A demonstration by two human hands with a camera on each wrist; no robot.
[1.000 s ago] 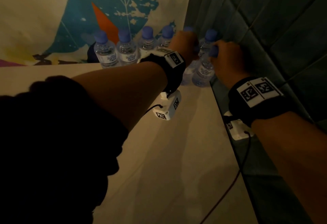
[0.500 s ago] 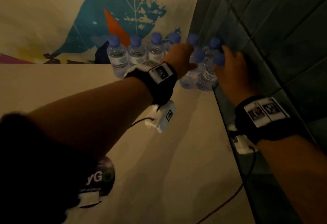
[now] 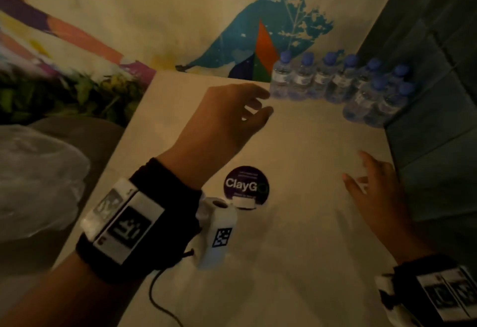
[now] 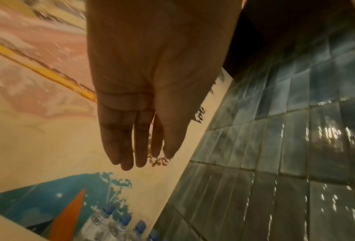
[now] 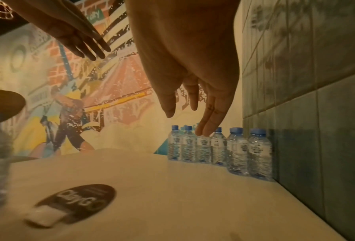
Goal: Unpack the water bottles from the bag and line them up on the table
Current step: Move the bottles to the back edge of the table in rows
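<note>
Bottles fill the upper right of the head view: small clear plastic water bottles with blue caps stand upright on the pale beige table, packed side by side in the far corner where the painted mural wall meets the dark green tiled wall. One row runs along the mural wall and two more bottles stand in front of it beside the tiles. Each looks filled with clear water and has its cap on. In the right wrist view the same bottles show white labels.

At the left edge of the head view a crumpled translucent plastic bag lies beside the table; its contents cannot be made out.

Neither hand holds anything. The left hand hovers over the table just short of the nearest bottle, fingers loosely extended. The right hand hovers lower right, fingers spread and straight, well apart from the bottles.

Near the frame's centre a round dark purple sticker reading "ClayG" lies on the table, with a small white block at its lower edge.
</note>
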